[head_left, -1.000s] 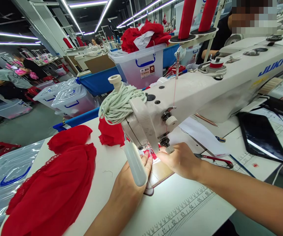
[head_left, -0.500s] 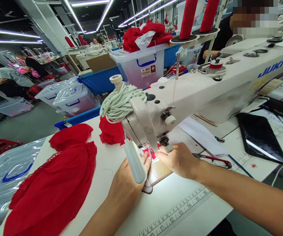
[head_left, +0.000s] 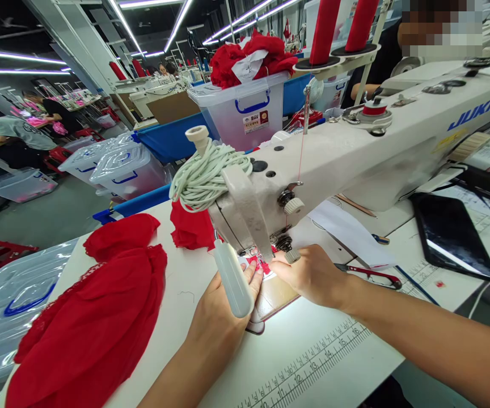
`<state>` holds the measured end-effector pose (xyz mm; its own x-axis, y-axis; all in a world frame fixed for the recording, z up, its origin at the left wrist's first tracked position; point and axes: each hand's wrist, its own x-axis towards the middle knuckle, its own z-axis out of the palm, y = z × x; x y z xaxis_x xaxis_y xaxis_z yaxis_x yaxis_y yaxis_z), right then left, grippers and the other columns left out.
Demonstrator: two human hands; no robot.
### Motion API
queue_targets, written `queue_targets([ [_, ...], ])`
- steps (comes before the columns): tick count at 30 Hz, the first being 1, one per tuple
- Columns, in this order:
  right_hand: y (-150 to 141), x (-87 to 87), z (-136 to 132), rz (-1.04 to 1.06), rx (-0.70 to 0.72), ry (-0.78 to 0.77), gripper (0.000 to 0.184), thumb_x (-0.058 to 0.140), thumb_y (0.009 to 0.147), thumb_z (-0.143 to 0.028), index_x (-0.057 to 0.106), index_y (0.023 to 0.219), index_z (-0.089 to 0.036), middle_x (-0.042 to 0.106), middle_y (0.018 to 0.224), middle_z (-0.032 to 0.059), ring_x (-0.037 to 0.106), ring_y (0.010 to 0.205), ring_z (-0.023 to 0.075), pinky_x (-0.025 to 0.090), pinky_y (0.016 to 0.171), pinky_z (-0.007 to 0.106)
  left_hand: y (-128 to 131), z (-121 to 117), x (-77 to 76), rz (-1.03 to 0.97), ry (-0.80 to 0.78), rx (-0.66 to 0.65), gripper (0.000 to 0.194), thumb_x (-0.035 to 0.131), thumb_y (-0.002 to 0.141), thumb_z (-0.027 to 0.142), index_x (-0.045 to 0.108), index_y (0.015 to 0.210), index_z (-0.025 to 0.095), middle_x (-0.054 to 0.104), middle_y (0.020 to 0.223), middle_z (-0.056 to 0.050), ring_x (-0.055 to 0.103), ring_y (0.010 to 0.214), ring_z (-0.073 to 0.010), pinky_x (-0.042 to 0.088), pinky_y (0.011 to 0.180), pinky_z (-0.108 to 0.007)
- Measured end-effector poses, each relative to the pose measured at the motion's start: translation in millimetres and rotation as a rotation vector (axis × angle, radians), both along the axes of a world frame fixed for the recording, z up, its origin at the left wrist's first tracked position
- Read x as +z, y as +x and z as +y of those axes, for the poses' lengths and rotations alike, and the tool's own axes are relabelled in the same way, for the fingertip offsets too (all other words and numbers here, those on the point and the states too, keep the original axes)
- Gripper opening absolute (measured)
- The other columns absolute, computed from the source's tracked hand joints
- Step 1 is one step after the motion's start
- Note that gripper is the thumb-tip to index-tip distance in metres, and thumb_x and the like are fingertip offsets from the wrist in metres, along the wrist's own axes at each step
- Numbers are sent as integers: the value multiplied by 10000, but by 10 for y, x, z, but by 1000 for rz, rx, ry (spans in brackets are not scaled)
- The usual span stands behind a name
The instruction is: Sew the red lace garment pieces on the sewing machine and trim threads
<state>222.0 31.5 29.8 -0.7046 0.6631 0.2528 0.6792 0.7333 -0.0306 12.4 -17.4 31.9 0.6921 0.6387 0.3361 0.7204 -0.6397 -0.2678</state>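
Note:
A small piece of red fabric (head_left: 266,267) lies under the needle area of a white sewing machine (head_left: 338,156), lit by a bright light. My left hand (head_left: 215,311) rests beside it, fingers stretched flat with their tips on the fabric; a white oblong piece (head_left: 234,280) hanging from the machine head covers part of this hand. From the other side, my right hand (head_left: 315,277) reaches in with curled fingers, thumb and forefinger at the fabric's right edge. The machine's knobs hide some of its fingertips.
Red garment pieces (head_left: 96,323) lie at the table's left, with more red cloth (head_left: 190,226) behind the machine head. Red-handled snips (head_left: 372,276), white paper (head_left: 347,232) and a black phone (head_left: 451,235) lie on the right. A plastic box (head_left: 245,110) stands behind; a person sits beyond.
Almost nothing differs. The view has shifted very slightly; both hands stay at the fabric by the needle.

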Motion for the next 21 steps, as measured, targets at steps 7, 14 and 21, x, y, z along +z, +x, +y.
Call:
queue_targets([
  [7,10,-2,4,13,9,16,202,463,734,-12,530,638,-176,590,640,-19,388,500,99,111,459,271,-28,13,12,66,-72,23,444,367,883,132,506,1305,140,610,1282,-99,599,1133,-266,510,933,-431],
  [14,8,24,8,17,10,-3,197,478,772,-29,547,652,-169,609,677,1,413,528,107,134,468,286,-19,27,5,22,-77,31,429,386,892,139,512,1303,142,632,1243,-128,620,1083,-283,526,894,-441],
  [21,16,53,10,-5,50,-71,186,459,740,-15,558,704,-168,605,662,0,447,527,112,124,460,280,1,57,-30,33,41,-33,405,349,881,41,576,1210,109,682,1139,-133,633,1051,-260,509,910,-437],
])
